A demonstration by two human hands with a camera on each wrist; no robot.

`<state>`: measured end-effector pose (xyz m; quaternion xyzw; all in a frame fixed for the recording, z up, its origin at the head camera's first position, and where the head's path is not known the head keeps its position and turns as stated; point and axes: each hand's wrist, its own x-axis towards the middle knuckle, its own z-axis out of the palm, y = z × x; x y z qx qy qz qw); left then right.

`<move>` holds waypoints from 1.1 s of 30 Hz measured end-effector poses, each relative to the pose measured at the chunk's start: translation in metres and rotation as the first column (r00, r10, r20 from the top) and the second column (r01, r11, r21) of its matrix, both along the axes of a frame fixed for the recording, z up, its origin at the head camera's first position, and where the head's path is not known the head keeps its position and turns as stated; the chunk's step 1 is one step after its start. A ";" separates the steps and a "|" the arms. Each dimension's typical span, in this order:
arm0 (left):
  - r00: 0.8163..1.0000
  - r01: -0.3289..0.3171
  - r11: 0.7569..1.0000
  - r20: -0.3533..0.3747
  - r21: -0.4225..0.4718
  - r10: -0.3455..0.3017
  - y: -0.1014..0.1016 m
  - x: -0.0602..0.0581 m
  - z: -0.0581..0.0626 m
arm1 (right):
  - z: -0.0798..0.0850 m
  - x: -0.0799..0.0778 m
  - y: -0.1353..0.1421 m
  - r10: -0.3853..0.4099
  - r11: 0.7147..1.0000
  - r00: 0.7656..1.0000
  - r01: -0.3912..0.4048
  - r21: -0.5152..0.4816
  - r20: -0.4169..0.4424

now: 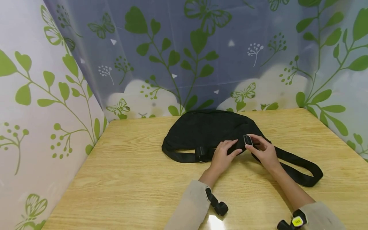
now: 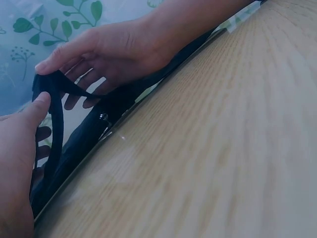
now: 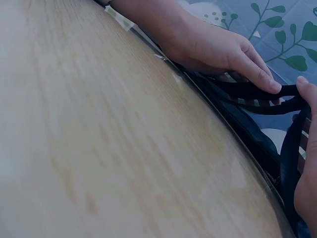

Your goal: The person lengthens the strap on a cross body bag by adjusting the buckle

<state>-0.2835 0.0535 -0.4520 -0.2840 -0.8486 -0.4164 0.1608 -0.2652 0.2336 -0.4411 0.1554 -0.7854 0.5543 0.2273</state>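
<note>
A black waist bag (image 1: 207, 127) lies on the wooden table against the back curtain. My right hand (image 1: 265, 153) pinches a rectangular metal slide buckle (image 1: 247, 140) on its black strap, raised at the bag's front right. Just left of it, my left hand (image 1: 222, 156) holds the strap (image 3: 262, 90) between thumb and fingers, the thumb showing on top in the right wrist view. From the right hand, a strap loop (image 1: 302, 162) trails rightward across the table. A black clip (image 1: 200, 154) sits on the strap left of my left hand. Part of the strap is hidden by the hands.
The wood-grain table (image 1: 120, 179) extends in front and to both sides. A leaf-and-butterfly patterned curtain (image 1: 178, 48) rises behind it and along both sides. Dark straps with devices (image 1: 219, 207) are worn on both wrists.
</note>
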 end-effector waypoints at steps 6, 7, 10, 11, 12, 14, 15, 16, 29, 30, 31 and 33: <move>0.998 0.005 1.000 -0.065 -0.001 -0.005 0.000 -0.001 -0.002 | 0.003 0.003 -0.003 0.036 0.999 0.999 -0.035 0.041 -0.005; 0.997 0.004 1.000 -0.073 0.000 -0.004 0.000 -0.001 -0.002 | 0.003 0.003 -0.003 0.035 0.998 0.999 -0.035 0.054 0.000; 0.996 -0.002 1.000 -0.095 -0.002 0.002 -0.001 -0.001 -0.003 | 0.001 0.000 -0.002 0.039 0.996 0.999 -0.040 0.079 0.012; 0.995 -0.004 1.000 -0.100 -0.002 0.004 -0.001 -0.001 -0.003 | 0.000 0.000 -0.002 0.042 0.996 0.999 -0.043 0.077 0.013; 0.995 -0.005 1.000 -0.103 0.000 0.005 -0.001 -0.001 -0.002 | -0.001 -0.001 -0.001 0.041 0.996 0.999 -0.041 0.080 0.006; 0.994 -0.009 1.000 -0.105 0.014 0.011 -0.001 -0.001 -0.002 | 0.002 0.002 -0.003 0.038 0.997 0.999 -0.037 0.070 -0.014; 0.994 -0.013 0.999 -0.107 0.029 0.016 -0.001 -0.001 -0.002 | 0.001 0.002 -0.002 0.031 0.998 0.999 -0.030 0.063 -0.023; 0.994 -0.015 0.999 -0.111 0.048 0.020 -0.001 -0.001 -0.003 | 0.001 0.002 -0.002 0.023 0.998 0.999 -0.021 0.057 -0.029; 0.986 0.028 0.988 -0.164 0.151 -0.003 -0.001 -0.002 -0.003 | 0.019 0.015 -0.011 0.025 1.000 0.999 -0.025 -0.012 -0.027; 0.986 0.028 0.989 -0.167 0.144 -0.004 -0.001 -0.002 -0.003 | 0.020 0.015 -0.011 0.027 1.000 0.999 -0.028 -0.006 -0.030; 0.985 0.025 0.991 -0.172 0.134 -0.002 -0.001 -0.002 -0.003 | 0.020 0.016 -0.011 0.031 1.000 0.999 -0.031 -0.005 -0.030; 0.985 0.025 0.992 -0.171 0.122 -0.004 -0.001 -0.002 -0.003 | 0.020 0.016 -0.011 0.040 0.999 0.998 -0.040 0.010 -0.041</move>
